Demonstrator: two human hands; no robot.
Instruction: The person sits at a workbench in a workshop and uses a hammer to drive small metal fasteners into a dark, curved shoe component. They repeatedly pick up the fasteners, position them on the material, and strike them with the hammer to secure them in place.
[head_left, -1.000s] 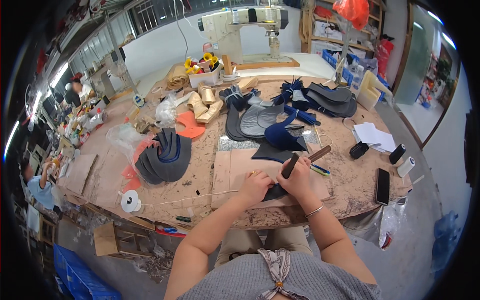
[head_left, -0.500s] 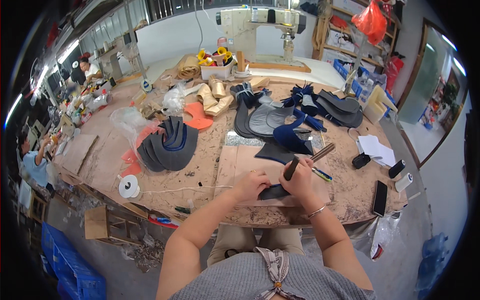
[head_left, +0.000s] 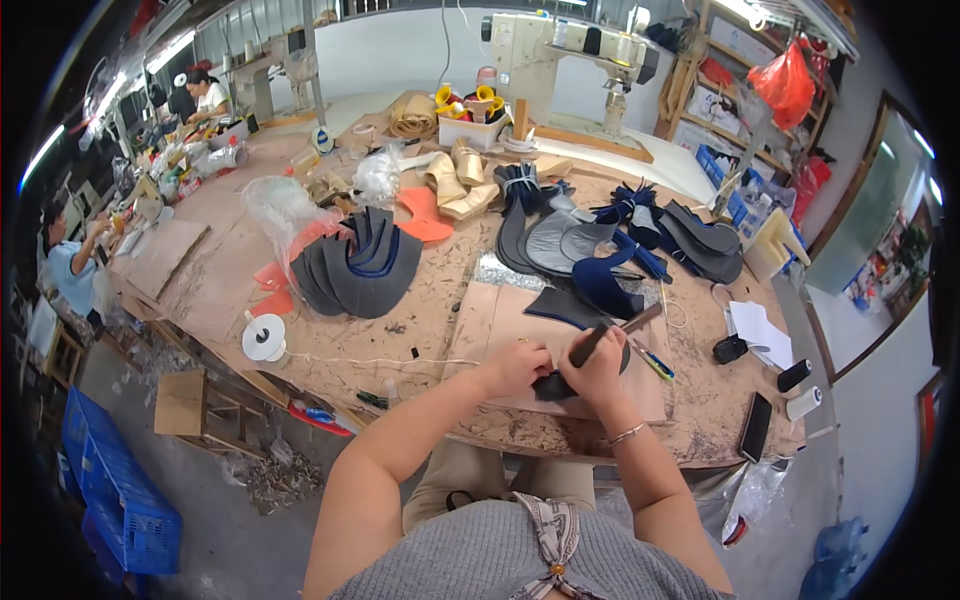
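My left hand [head_left: 516,366] presses a dark leather piece [head_left: 556,385] flat against a pinkish board [head_left: 520,320] on the worktable. My right hand [head_left: 597,368] grips a tool with a dark handle and wooden shaft [head_left: 612,334], its lower end on the same dark piece. The two hands sit close together, almost touching. A bracelet is on my right wrist.
A fan of grey shoe uppers [head_left: 358,262] lies left of the board; black and blue cut pieces [head_left: 600,240] lie behind it. A phone [head_left: 755,426], papers [head_left: 760,332] and rolls lie at right. A sewing machine [head_left: 560,45] stands behind. Two other people work at far left.
The view has shifted slightly and my hands appear lower and closer in the picture; they stay on the dark piece with the tool, with little other movement.
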